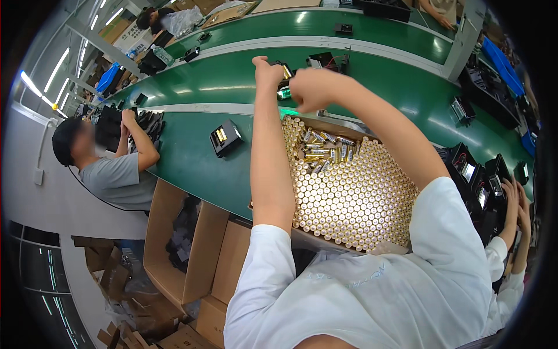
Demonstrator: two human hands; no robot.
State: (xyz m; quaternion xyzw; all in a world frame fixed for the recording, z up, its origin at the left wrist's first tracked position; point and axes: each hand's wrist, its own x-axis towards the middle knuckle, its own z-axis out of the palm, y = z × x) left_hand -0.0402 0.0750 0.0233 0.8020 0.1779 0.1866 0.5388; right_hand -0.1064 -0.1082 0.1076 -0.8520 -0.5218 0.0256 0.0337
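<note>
Both my arms reach forward over the green table. My left hand [268, 74] grips the edge of a small black battery case [286, 71] with gold batteries showing in it. A green glow lies on the lower part of the case. My right hand [317, 88] is curled close beside the case, on its right. What its fingers hold, if anything, is hidden. Below my hands stands a carton full of upright batteries [343, 195]. Several loose batteries [325, 148] lie on their sides at its far end. Another black case with batteries [225, 138] sits left of my left forearm.
Beyond my hands lies a black unit with wires [326, 60] on the conveyor [203, 87]. A person in grey [113, 180] works at the left. Another person's hands [516, 200] handle black cases at the right. An open cardboard box [157, 250] stands below the table.
</note>
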